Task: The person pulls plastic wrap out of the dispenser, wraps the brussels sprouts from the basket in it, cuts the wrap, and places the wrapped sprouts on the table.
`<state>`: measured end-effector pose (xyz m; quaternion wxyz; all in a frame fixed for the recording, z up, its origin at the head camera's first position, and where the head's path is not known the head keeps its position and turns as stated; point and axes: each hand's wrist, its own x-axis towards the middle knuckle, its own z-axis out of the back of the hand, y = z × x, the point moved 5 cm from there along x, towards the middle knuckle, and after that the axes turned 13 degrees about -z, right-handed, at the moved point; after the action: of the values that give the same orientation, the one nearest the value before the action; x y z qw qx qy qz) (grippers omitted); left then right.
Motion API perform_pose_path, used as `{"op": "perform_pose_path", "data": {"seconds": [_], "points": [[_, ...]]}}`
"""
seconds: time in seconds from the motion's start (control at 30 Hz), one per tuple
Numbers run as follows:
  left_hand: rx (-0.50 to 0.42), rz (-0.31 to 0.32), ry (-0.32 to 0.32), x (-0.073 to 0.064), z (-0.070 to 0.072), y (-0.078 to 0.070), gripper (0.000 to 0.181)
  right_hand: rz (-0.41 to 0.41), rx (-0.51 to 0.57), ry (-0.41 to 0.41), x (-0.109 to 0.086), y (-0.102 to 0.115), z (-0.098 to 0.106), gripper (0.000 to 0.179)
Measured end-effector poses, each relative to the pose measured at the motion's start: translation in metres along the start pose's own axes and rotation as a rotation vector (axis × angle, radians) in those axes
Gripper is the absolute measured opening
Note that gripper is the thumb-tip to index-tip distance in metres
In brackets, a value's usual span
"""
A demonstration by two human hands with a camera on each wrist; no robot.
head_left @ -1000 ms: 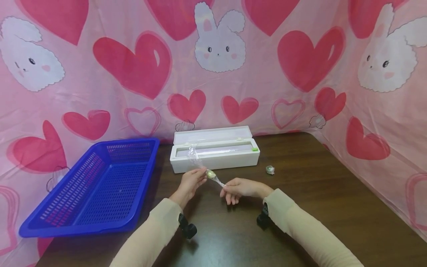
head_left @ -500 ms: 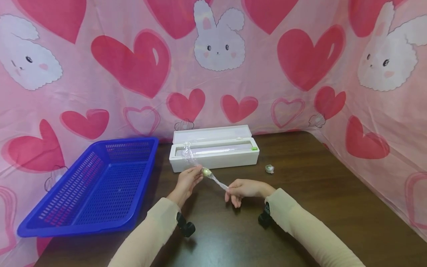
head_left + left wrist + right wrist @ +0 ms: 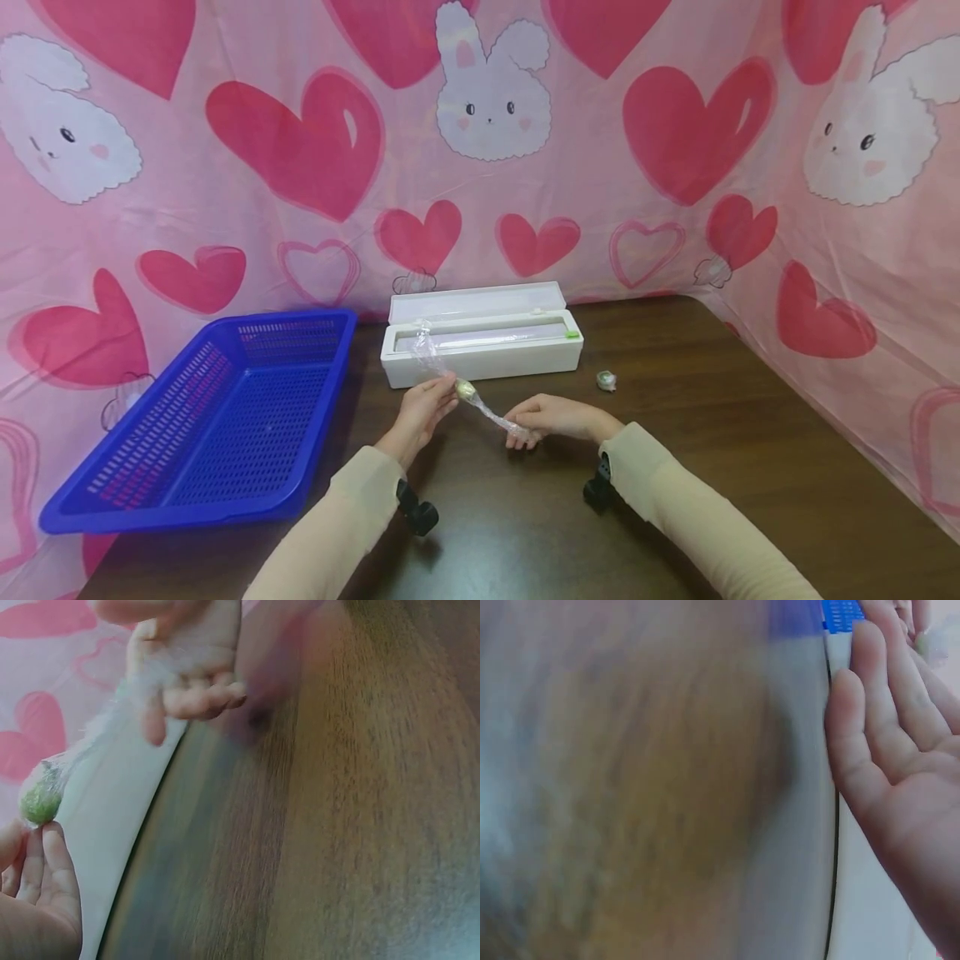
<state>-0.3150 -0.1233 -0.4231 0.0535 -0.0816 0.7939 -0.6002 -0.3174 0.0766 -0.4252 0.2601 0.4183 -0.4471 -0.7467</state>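
A small green round thing (image 3: 467, 390), wrapped in clear cling film, hangs between the two hands above the table. My left hand (image 3: 422, 412) pinches it at its left end, and a loose tail of cling film (image 3: 427, 348) rises beyond the fingertips. On the other side a thin twisted length of film (image 3: 491, 412) stretches to my right hand (image 3: 561, 417), whose fingers hold it near its spread end. In the left wrist view the green thing (image 3: 41, 801) sits at the left fingertips. The right wrist view shows the right fingers (image 3: 866, 742), with the grip itself out of sight.
Behind the hands stands a white cling film box (image 3: 483, 364), its lid raised and a green slider at its right end. Another small wrapped green thing (image 3: 606, 381) lies to the right. A blue basket (image 3: 180, 518) stands at left on the brown table (image 3: 720, 433).
Both hands shift slightly left, then the left stays nearly still. The right hand's fingers have changed position on the film, and its loose end now shows across them. The twisted length looks longer.
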Motion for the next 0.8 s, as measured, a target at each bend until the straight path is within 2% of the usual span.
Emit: {"op": "perform_pose_path", "data": {"seconds": [0.27, 0.5, 0.73, 0.8], "points": [[0.01, 0.03, 0.05, -0.002, -0.009, 0.005, 0.033, 0.003, -0.027, -0.191, 0.007, 0.011, 0.007, 0.039], [0.035, 0.03, 0.075, -0.003, -0.014, 0.007, 0.034, 0.003, -0.007, -0.239, 0.016, 0.021, 0.004, 0.04], [0.06, 0.009, 0.119, -0.008, -0.016, 0.003, 0.037, -0.007, 0.035, -0.282, 0.023, 0.025, 0.001, 0.038], [0.077, 0.025, 0.117, -0.008, -0.016, 0.003, 0.036, -0.011, 0.044, -0.285, 0.023, 0.025, 0.0, 0.037]]}}
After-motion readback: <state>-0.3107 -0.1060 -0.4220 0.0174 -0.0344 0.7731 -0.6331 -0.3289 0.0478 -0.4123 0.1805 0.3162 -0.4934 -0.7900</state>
